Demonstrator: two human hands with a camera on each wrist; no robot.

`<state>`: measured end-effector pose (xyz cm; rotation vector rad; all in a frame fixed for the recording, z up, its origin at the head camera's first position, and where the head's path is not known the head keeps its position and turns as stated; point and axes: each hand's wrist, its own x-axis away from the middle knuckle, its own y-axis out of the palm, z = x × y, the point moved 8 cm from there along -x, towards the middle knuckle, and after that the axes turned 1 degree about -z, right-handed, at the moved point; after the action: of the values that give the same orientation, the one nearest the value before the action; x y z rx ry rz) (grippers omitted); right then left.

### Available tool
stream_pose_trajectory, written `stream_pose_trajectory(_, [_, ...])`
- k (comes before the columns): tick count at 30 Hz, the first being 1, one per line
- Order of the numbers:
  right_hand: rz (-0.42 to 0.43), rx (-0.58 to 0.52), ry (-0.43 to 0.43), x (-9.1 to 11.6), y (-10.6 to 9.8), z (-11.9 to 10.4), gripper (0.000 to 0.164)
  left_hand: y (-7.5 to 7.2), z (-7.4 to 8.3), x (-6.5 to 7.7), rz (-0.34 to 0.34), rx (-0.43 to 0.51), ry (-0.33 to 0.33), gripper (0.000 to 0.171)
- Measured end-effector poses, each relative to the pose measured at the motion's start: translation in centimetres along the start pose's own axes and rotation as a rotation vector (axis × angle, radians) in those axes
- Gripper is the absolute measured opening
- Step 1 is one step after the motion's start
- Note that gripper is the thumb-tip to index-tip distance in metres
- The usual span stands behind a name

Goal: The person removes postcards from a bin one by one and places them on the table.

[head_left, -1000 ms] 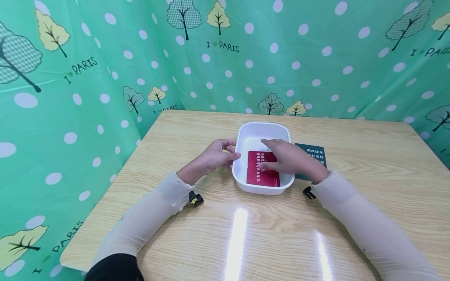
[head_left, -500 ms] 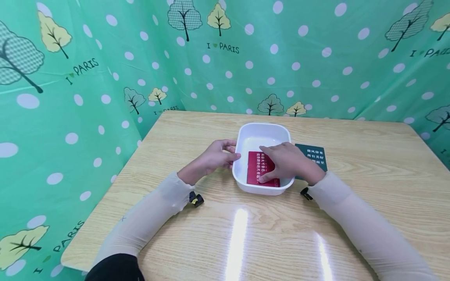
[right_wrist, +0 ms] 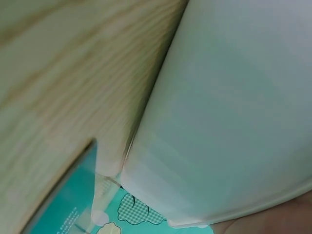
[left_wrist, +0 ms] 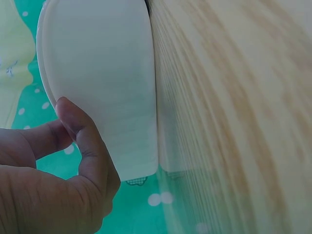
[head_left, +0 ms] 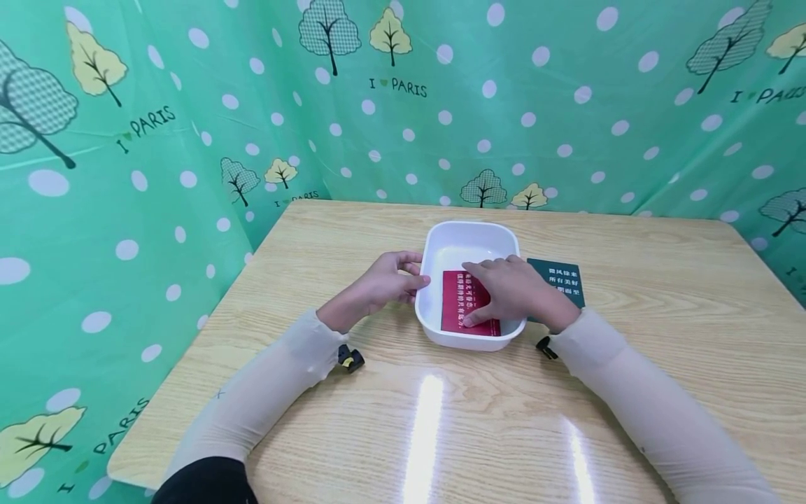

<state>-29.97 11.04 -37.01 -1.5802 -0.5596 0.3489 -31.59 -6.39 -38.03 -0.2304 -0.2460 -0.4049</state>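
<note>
A white plastic basin (head_left: 469, 341) stands on the wooden table in the head view. Inside it lies a red booklet (head_left: 455, 301) with white writing. My left hand (head_left: 385, 281) holds the basin's left rim; in the left wrist view, the left hand (left_wrist: 73, 170) has its fingers at that rim. Reaching in over the right rim, my right hand (head_left: 513, 287) is spread above the red booklet and covers its right part. The thumb rests on the booklet's near part, and a fingertip is by its far edge. A dark green booklet (head_left: 569, 280) lies right of the basin, partly behind the right wrist.
A green dotted curtain (head_left: 403, 140) hangs behind and left of the wooden table (head_left: 352, 434). Black wrist-camera pieces show beside both wrists. Bright light streaks lie on the near tabletop.
My right thumb has moved nearer over the red booklet, so the hand is spread wider. The left hand, the basin and both booklets stay in place.
</note>
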Motion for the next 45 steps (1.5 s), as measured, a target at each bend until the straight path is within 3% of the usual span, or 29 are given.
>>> stream_pose_trajectory(9, [0.043,-0.051,0.0,0.1,-0.6,0.1,0.098,0.0,0.0,0.0,0.001,0.012,0.008,0.044])
stream_pose_trajectory(17, [0.065,-0.148,0.011,0.1,-1.2,0.0,0.088,-0.3,-0.1,0.1,0.012,0.009,0.006,0.043])
stream_pose_trajectory(26, [0.144,-0.284,-0.01,0.3,-2.2,0.1,0.071,-0.1,-0.1,0.2,0.008,0.015,0.005,0.043])
stream_pose_trajectory(36, [0.196,-0.607,-0.109,1.2,-4.0,-0.6,0.025,-0.1,-0.2,0.0,0.011,0.01,0.006,0.044])
stream_pose_trajectory(45, [0.286,-0.653,-0.118,2.7,-6.5,-0.5,0.03,0.0,-0.2,-0.1,0.007,0.008,0.009,0.043])
